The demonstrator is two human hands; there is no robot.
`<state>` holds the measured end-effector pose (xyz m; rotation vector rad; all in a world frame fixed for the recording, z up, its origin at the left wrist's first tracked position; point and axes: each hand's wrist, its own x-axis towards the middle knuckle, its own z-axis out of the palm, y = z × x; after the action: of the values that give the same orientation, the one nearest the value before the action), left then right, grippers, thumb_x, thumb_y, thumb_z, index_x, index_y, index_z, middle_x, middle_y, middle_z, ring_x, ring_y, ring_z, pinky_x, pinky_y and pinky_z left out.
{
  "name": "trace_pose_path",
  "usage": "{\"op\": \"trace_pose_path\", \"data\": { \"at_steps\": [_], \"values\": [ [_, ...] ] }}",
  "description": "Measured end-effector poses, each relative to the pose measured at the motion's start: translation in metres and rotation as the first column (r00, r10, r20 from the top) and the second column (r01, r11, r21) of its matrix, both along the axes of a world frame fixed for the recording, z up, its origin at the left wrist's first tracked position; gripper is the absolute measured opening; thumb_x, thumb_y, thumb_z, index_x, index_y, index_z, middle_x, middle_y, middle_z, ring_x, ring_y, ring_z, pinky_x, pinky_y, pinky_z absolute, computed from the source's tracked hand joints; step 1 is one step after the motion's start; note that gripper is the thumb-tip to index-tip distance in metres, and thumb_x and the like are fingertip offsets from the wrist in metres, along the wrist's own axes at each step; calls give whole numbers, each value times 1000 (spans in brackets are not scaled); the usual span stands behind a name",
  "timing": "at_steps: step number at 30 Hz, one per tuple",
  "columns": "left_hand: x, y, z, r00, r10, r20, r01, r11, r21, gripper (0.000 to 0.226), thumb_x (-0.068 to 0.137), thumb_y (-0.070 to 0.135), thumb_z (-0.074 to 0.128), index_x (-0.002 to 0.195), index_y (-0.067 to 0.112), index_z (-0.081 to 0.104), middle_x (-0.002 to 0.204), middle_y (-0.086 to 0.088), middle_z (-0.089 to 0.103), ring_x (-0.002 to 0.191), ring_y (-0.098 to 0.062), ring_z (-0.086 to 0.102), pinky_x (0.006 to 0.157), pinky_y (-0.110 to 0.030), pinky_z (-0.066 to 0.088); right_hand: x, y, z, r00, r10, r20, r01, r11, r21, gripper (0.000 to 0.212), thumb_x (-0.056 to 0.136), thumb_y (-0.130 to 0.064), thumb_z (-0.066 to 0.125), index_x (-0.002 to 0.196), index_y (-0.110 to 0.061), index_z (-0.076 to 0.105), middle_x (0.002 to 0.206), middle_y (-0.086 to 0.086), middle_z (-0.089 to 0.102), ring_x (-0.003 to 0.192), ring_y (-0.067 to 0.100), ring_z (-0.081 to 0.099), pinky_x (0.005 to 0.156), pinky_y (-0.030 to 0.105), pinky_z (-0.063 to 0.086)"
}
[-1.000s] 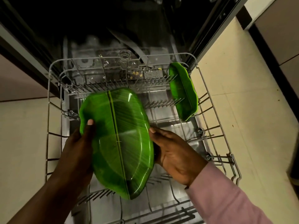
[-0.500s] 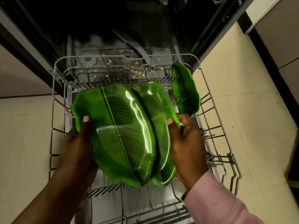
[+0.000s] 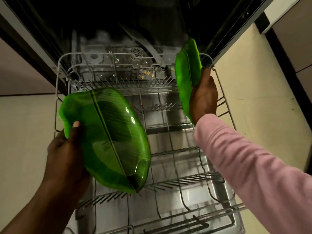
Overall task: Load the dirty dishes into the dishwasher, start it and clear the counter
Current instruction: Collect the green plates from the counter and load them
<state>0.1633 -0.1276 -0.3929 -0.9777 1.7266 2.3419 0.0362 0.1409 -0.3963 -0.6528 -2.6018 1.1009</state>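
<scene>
Dishwasher (image 3: 104, 22): I see it open, its tub dark, with no brand or writing I can read anywhere.
Lower rack (image 3: 226, 102): pulled out over the pale floor tiles (image 3: 263, 85); grey wire, rows of tines across the back, middle and front.
Large leaf plate (image 3: 108, 139): green, shaped like a banana leaf with a dark midrib, glossy. I see it tilted over the rack's left half, its lower tip down among the front tines; I cannot tell whether it touches them.
Left hand (image 3: 67, 152): curled round the plate's left edge, thumb lying on the upper face, fingers hidden beneath.
Second leaf plate (image 3: 187, 71): same green, standing on edge at the rack's back right corner, just beside the right wall. I cannot tell whether one plate or two stand there.
Right hand (image 3: 202, 97): wrapped round this plate's right edge from behind, fingertips hidden; a pink sleeve (image 3: 253, 162) covers the arm.
Food bits (image 3: 147, 74): small yellow specks on the tub floor behind the rack.
</scene>
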Motion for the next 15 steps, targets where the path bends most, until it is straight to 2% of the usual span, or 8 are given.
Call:
{"op": "trace_pose_path", "data": {
  "at_steps": [3,5,8,10,12,13,14,15],
  "values": [
    [-2,2,-1,1000,6,-15,-5,1000,24,26,83,46,58,85,26,74,95,1,75,85,-18,72,65,-33,61,-10,-9,-18,987,60,147,-103,948,300,30,101,-16,29,128,-12,41,126,19,53,112,31,54,88,36,40],
    [-4,4,0,998,51,-24,-50,997,51,22,97,31,49,94,20,68,87,3,76,75,-14,73,55,-28,58,-12,-14,-33,959,117,257,-200,924,325,34,100,-10,32,134,-9,34,128,22,50,116,34,52,92,38,38],
    [-4,8,1,998,64,-11,-64,997,42,21,100,26,45,99,20,65,84,4,76,73,-14,73,52,-26,57,-19,-15,-48,926,125,357,-229,937,265,35,99,-10,35,133,-9,31,126,23,49,114,38,53,92,41,40],
    [-4,7,2,997,75,-1,-75,996,51,20,100,26,46,102,20,65,89,1,76,76,-16,73,53,-27,57,-15,-18,-46,935,63,349,-215,884,416,41,97,-13,37,138,-8,31,130,24,44,116,40,48,94,43,37],
    [-4,7,4,998,68,4,-68,996,55,20,100,26,45,103,20,64,91,0,76,80,-18,73,55,-30,58,3,-25,-36,984,64,168,-158,753,639,49,94,-22,42,140,-7,33,135,23,40,119,37,41,96,42,33],
    [-5,7,5,998,67,0,-66,996,57,21,100,26,45,104,19,64,93,-1,76,82,-20,73,56,-31,59,15,-32,-29,981,173,82,-185,745,641,49,93,-27,43,137,-6,37,133,22,41,117,34,41,96,40,33],
    [-6,7,7,998,61,-3,-61,996,58,22,101,26,44,107,18,64,96,-3,75,84,-22,73,58,-33,59,29,-39,-27,950,307,55,-285,783,553,46,93,-31,43,131,-4,44,128,20,46,113,32,45,95,39,36],
    [-6,6,7,999,52,-2,-52,997,51,24,101,27,44,110,17,64,99,-4,75,86,-23,73,59,-33,59,44,-48,-25,909,412,63,-408,849,336,41,95,-34,42,122,-4,52,117,17,54,107,29,50,91,38,40]
  ]
}}
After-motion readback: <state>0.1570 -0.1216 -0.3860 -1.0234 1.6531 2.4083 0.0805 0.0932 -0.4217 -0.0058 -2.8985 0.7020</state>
